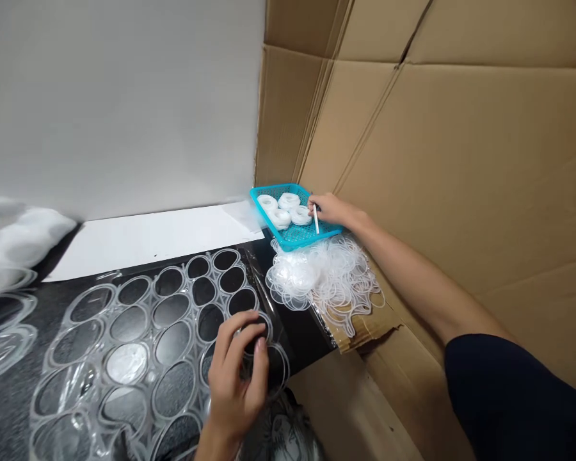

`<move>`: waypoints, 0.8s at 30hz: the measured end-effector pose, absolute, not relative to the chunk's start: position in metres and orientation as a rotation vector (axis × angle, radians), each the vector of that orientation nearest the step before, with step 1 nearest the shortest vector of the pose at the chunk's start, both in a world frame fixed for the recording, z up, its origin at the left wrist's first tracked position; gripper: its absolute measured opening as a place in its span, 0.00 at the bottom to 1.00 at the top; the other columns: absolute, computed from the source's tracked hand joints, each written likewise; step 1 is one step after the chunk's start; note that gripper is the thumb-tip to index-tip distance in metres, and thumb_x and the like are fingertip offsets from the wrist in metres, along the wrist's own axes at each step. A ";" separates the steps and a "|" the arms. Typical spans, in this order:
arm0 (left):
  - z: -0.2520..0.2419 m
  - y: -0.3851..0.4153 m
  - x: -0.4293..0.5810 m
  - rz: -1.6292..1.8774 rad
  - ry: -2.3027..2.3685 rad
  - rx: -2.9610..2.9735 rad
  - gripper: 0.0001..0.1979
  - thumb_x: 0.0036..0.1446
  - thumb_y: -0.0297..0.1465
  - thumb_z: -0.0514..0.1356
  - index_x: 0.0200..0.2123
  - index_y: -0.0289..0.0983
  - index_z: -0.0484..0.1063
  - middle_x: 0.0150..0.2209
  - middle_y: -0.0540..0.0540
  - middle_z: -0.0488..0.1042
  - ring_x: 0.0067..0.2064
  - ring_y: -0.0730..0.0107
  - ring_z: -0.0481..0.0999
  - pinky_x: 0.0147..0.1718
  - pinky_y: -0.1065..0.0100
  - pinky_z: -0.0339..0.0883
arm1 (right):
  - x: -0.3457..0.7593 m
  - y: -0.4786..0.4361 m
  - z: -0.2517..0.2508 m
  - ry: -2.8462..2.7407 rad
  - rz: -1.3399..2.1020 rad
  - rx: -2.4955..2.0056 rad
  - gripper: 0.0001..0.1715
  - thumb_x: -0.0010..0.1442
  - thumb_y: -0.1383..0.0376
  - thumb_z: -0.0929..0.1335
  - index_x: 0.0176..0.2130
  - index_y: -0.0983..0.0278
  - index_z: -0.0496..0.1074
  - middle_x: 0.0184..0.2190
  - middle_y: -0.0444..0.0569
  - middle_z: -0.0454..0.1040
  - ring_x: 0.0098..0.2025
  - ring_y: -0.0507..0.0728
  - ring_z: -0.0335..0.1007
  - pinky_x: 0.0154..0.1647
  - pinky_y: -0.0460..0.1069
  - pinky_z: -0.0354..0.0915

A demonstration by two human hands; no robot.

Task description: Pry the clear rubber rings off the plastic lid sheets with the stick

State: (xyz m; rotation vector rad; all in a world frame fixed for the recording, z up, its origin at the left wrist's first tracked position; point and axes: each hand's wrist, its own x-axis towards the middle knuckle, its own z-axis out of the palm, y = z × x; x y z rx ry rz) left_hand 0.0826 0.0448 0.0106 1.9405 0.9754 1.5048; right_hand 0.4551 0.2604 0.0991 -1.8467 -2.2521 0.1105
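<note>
My left hand (pixel 240 368) rests at the right edge of a clear plastic sheet (pixel 151 323) with rows of round rings, its fingers bent and apart. Over the right side of a turquoise basket (pixel 292 245) is my right hand (pixel 324 210), fingers pinched on a slim white tool (pixel 315 219) that points down into the basket. Several white ring bundles (pixel 288 201) lie in the basket. A heap of loose clear rings (pixel 336 275) sits just in front of it.
White paper (pixel 158 237) lies along the grey wall. White wrapped material (pixel 19 240) is at the far left, with more clear rings (pixel 4 349) below it. Tall cardboard (pixel 461 160) stands at the right. A dark crumpled bag (pixel 283 432) is at the bottom.
</note>
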 end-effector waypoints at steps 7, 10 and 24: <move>0.041 0.019 0.003 1.408 1.239 2.066 0.18 0.63 0.29 0.62 0.56 0.45 0.74 0.56 0.42 0.73 0.59 0.51 0.73 0.61 0.50 0.66 | 0.349 0.147 0.122 -1.878 -0.095 -1.469 0.12 0.70 0.55 0.67 0.39 0.59 0.69 0.41 0.54 0.80 0.41 0.61 0.76 0.44 0.56 0.69; 0.040 0.012 -0.057 1.361 1.710 1.987 0.17 0.67 0.38 0.60 0.56 0.41 0.73 0.58 0.37 0.68 0.63 0.45 0.68 0.65 0.41 0.59 | 0.283 0.080 0.095 -2.114 0.358 -1.263 0.11 0.73 0.57 0.65 0.42 0.60 0.72 0.42 0.50 0.81 0.42 0.59 0.78 0.45 0.55 0.72; -0.027 -0.037 -0.179 0.991 1.555 2.363 0.14 0.67 0.32 0.58 0.49 0.48 0.82 0.50 0.42 0.82 0.56 0.51 0.79 0.60 0.49 0.70 | 0.262 -0.017 -0.008 -2.400 -0.123 -1.061 0.11 0.65 0.71 0.68 0.46 0.61 0.77 0.40 0.56 0.80 0.42 0.65 0.78 0.40 0.59 0.75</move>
